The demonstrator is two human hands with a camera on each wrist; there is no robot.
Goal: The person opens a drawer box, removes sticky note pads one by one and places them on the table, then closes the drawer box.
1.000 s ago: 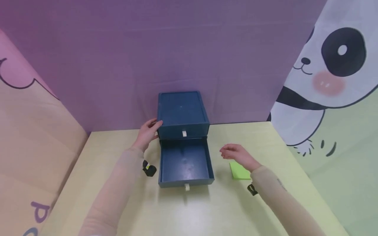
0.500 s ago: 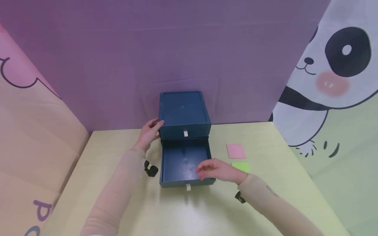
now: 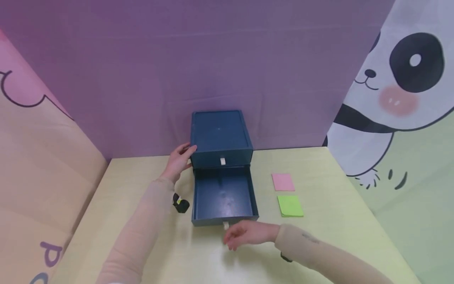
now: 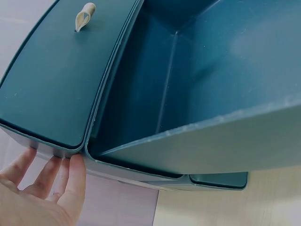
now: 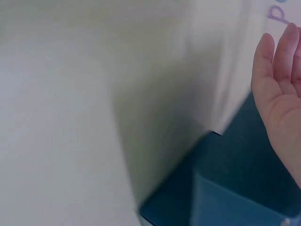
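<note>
Right hand (image 3: pixel 248 233), loosely curled, has moved before the drawer (image 3: pixel 221 197); left hand (image 3: pixel 178 161), spread, touches the cabinet (image 3: pixel 220 132); I'd fear crooked pushing jams it.

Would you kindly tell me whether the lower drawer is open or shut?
Open: the lower drawer juts out well beyond the upper drawer, with its inside floor in plain sight.

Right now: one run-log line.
left hand: touching blue plastic drawer cabinet | right hand: empty, near white tab of open blue drawer | pink square paper, green square paper: right of cabinet
</note>
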